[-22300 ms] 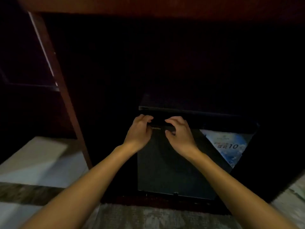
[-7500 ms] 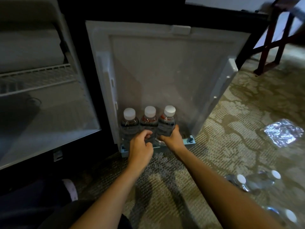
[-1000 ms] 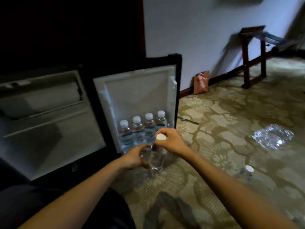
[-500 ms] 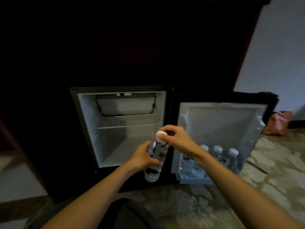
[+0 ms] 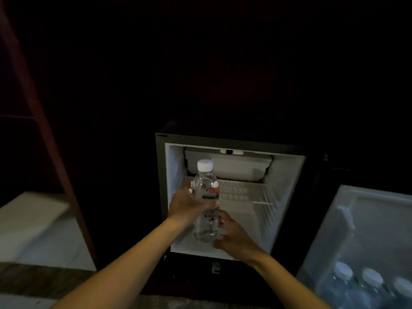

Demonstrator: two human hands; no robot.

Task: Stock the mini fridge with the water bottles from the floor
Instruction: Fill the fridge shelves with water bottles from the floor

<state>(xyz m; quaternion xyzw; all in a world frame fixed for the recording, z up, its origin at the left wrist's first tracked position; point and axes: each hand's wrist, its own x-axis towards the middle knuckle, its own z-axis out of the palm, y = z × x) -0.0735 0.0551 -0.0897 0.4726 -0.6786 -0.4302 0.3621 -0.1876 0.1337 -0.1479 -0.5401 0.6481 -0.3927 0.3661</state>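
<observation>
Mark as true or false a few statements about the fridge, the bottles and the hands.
1. The fridge door stands open. True.
2. The left hand and the right hand both hold the water bottle. True.
3. The held bottle has no cap. False: a white cap sits on it.
4. The stored bottles lie on the floor of the fridge's main compartment. False: they stand upright in the door's bottom rack.
5. The held bottle is tipped on its side. False: it is held upright in front of the open compartment.
</observation>
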